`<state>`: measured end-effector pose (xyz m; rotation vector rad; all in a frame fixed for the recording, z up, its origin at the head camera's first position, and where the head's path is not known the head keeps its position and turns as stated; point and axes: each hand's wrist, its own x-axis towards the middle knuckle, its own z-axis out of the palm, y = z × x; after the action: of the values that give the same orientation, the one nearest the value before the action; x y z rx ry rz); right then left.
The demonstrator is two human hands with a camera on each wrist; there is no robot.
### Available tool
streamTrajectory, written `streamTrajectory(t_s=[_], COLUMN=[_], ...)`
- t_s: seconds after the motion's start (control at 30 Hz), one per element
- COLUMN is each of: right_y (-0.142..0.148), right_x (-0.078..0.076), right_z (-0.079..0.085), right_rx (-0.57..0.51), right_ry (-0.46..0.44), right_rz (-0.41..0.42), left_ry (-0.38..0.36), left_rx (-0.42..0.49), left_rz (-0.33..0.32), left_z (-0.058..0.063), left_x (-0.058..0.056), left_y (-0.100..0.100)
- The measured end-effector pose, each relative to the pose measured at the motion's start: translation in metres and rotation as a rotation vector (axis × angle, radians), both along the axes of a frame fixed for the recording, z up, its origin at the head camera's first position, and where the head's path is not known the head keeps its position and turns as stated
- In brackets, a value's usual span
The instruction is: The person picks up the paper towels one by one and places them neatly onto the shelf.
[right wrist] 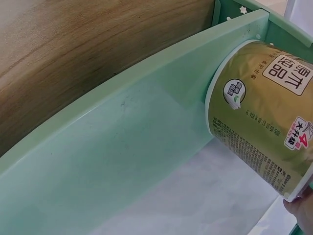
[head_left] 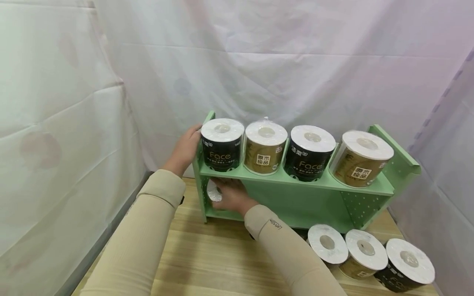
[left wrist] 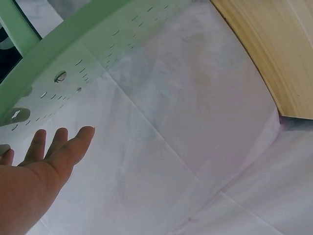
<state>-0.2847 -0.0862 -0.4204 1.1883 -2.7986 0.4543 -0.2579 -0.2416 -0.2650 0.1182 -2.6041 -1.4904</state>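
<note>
On the lower level of a green shelf rack (head_left: 296, 205), at its left end, my right hand (head_left: 231, 195) grips a toilet paper roll (head_left: 214, 192). The right wrist view shows this roll's gold wrapper (right wrist: 264, 112), and fingertips (right wrist: 301, 210) at its end. In the head view the hand hides much of it. My left hand (head_left: 187, 148) is at the rack's upper left side, beside a black-wrapped roll (head_left: 222, 154). Its fingers (left wrist: 73, 149) are extended near the perforated green side panel (left wrist: 98, 54) in the left wrist view.
Along the upper level stand a gold roll (head_left: 263, 154), a black roll (head_left: 309, 158) and another gold roll (head_left: 361, 164). Three more rolls stand on the wooden table (head_left: 207, 255) at front right, one a black roll (head_left: 407, 263). Pale curtains (head_left: 259, 61) hang behind and beside the rack.
</note>
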Motion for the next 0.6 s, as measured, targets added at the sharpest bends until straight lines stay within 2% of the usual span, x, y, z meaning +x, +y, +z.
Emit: streamTrajectory(t_s=[0.23, 0.6], right_y=[-0.0022, -0.0058], right_x=[-0.0019, -0.0073], right_z=[0.0006, 0.0025], right_rx=[-0.04, -0.084], right_ry=[0.033, 0.002], right_rz=[0.006, 0.005], left_ry=[-0.003, -0.005], left_rx=[0.013, 0.033], left_rz=[0.005, 0.018], left_z=[0.0, -0.0002], left_x=[0.0003, -0.0002], left_y=[0.0004, 0.0027])
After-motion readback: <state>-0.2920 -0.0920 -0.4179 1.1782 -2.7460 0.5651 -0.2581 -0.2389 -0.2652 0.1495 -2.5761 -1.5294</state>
